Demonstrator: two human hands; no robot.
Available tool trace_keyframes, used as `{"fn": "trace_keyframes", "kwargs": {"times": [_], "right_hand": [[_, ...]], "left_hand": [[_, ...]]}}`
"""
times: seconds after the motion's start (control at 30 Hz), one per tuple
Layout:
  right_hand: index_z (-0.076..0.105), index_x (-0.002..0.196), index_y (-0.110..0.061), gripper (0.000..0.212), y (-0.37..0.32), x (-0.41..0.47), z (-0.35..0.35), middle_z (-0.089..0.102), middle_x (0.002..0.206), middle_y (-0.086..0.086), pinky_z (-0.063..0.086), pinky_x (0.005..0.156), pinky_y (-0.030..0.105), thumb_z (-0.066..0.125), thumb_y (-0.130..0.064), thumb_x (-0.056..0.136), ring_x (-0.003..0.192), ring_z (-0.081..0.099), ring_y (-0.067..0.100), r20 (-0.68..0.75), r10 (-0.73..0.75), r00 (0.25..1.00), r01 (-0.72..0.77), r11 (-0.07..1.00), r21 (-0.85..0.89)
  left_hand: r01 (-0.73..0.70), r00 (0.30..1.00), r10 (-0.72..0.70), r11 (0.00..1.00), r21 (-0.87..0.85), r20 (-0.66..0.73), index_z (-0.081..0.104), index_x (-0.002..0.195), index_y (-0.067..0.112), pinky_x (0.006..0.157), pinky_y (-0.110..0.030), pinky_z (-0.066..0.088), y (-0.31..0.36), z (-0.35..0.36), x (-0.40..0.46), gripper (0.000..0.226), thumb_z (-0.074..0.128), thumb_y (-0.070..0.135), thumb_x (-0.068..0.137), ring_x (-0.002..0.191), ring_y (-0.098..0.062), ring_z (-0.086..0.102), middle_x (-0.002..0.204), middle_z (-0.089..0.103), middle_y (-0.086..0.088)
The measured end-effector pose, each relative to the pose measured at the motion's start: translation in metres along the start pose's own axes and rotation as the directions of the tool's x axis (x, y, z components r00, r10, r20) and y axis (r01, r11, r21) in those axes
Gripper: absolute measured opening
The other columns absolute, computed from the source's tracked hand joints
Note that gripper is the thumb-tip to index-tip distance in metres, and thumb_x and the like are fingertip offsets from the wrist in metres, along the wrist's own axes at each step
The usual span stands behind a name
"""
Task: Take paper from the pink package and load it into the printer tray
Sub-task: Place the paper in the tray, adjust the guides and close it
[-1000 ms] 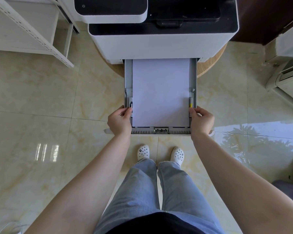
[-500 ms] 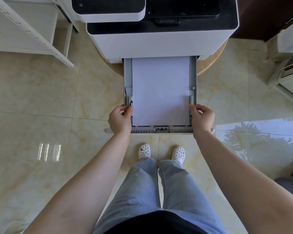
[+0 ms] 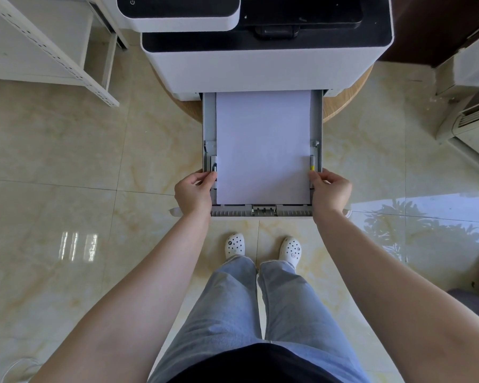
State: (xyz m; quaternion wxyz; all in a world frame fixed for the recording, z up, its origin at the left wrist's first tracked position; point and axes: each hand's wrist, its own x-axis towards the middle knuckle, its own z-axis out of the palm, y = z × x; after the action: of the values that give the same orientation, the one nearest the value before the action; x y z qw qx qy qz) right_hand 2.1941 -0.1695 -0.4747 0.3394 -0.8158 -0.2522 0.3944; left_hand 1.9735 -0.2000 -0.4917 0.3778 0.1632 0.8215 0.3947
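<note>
A white and black printer (image 3: 260, 64) stands on a round wooden stand. Its grey tray (image 3: 208, 120) is pulled out toward me, and a white stack of paper (image 3: 263, 145) lies flat in it between the side guides. My left hand (image 3: 194, 193) grips the tray's front left corner, fingers curled at the left guide. My right hand (image 3: 331, 190) grips the front right corner beside the yellow-tipped guide. The pink package is not in view.
A white metal shelf frame (image 3: 53, 56) stands at the left. An air-conditioner unit (image 3: 473, 117) sits at the right. Glossy tiled floor (image 3: 67, 217) lies all around; my feet in white clogs (image 3: 263, 248) are just below the tray.
The tray with the paper has slid a little way into the printer, and both hands have moved forward with it.
</note>
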Motion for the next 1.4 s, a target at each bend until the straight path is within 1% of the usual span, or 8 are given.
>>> {"fn": "trace_keyframes", "kwargs": {"times": [0.1,0.27,0.37,0.53,0.7,0.9,1.2,1.4], "right_hand": [[0.063,0.064,0.000,0.019,0.000,-0.001,0.001,0.061,0.072,0.027,0.035,0.065,0.025,0.067,-0.010,0.080,0.068,0.047,0.036,-0.007,0.010,1.000,-0.010,1.000,-0.004],[0.058,0.057,-0.018,0.026,0.000,-0.002,0.000,0.052,0.062,0.016,0.035,0.062,0.025,0.067,-0.014,0.081,0.065,0.044,0.017,0.003,0.015,1.000,-0.015,1.000,-0.014],[0.068,0.075,-0.012,0.012,-0.001,-0.001,-0.003,0.058,0.063,-0.002,0.037,0.052,0.023,0.067,-0.021,0.083,0.057,0.047,0.015,0.032,0.034,0.999,-0.033,0.999,-0.034],[0.069,0.089,-0.013,0.016,0.001,-0.001,-0.007,0.067,0.081,0.001,0.043,0.058,0.023,0.069,-0.028,0.084,0.066,0.056,0.011,0.047,0.032,0.998,-0.031,0.999,-0.025],[0.068,0.100,-0.011,0.019,0.004,-0.002,-0.009,0.066,0.081,-0.003,0.046,0.060,0.023,0.069,-0.022,0.084,0.069,0.059,0.010,0.071,0.020,0.997,-0.019,1.000,-0.019],[0.064,0.109,-0.018,0.034,0.008,-0.003,-0.009,0.060,0.096,-0.005,0.046,0.077,0.029,0.075,-0.024,0.077,0.085,0.057,0.016,0.154,-0.067,0.986,0.093,0.980,-0.174],[0.073,0.098,-0.011,0.017,0.002,-0.003,-0.006,0.066,0.077,-0.005,0.040,0.050,0.016,0.065,-0.020,0.087,0.063,0.058,0.008,0.031,0.066,0.997,-0.066,0.998,-0.012],[0.072,0.100,-0.006,0.018,-0.001,-0.004,-0.004,0.065,0.082,0.000,0.029,0.039,-0.003,0.064,-0.015,0.087,0.061,0.051,-0.002,0.025,0.091,0.996,-0.092,0.995,0.050]], "left_hand": [[0.019,1.000,-0.019,1.000,0.000,-0.011,0.073,0.083,0.011,0.069,-0.017,0.041,0.002,0.002,0.000,0.009,0.075,0.018,0.078,0.072,-0.003,0.060,0.073,0.065,0.010],[0.021,1.000,-0.021,1.000,0.014,-0.011,0.072,0.083,0.012,0.076,-0.022,0.043,0.002,0.002,0.001,0.011,0.075,0.021,0.078,0.077,-0.008,0.061,0.077,0.067,0.007],[0.003,1.000,-0.003,0.997,0.071,0.011,0.070,0.087,0.011,0.079,-0.026,0.044,0.001,0.001,0.001,0.014,0.072,0.023,0.081,0.083,-0.014,0.060,0.091,0.070,0.001],[-0.108,0.993,0.099,0.980,0.168,0.060,0.064,0.100,0.008,0.090,-0.033,0.047,-0.003,-0.001,-0.003,0.027,0.071,0.027,0.082,0.100,-0.017,0.059,0.107,0.067,-0.003],[-0.165,0.985,0.156,0.971,0.171,0.068,0.055,0.106,0.006,0.084,-0.028,0.044,-0.006,-0.006,-0.008,0.035,0.074,0.021,0.080,0.104,-0.022,0.059,0.106,0.061,-0.003],[-0.119,0.978,0.056,0.943,0.312,0.202,0.028,0.123,0.012,0.075,-0.036,0.048,-0.002,-0.003,-0.011,0.072,0.080,0.023,0.074,0.080,-0.024,0.059,0.099,0.054,-0.002],[-0.092,0.996,0.093,0.988,0.127,-0.006,0.047,0.101,0.017,0.061,-0.024,0.043,-0.004,0.002,-0.010,0.026,0.068,0.025,0.087,0.072,-0.012,0.060,0.091,0.065,0.004],[-0.121,0.990,0.129,0.983,0.141,-0.052,0.060,0.094,0.017,0.072,-0.028,0.048,-0.009,0.008,-0.008,0.013,0.068,0.024,0.086,0.083,-0.017,0.064,0.093,0.069,0.001]]}}
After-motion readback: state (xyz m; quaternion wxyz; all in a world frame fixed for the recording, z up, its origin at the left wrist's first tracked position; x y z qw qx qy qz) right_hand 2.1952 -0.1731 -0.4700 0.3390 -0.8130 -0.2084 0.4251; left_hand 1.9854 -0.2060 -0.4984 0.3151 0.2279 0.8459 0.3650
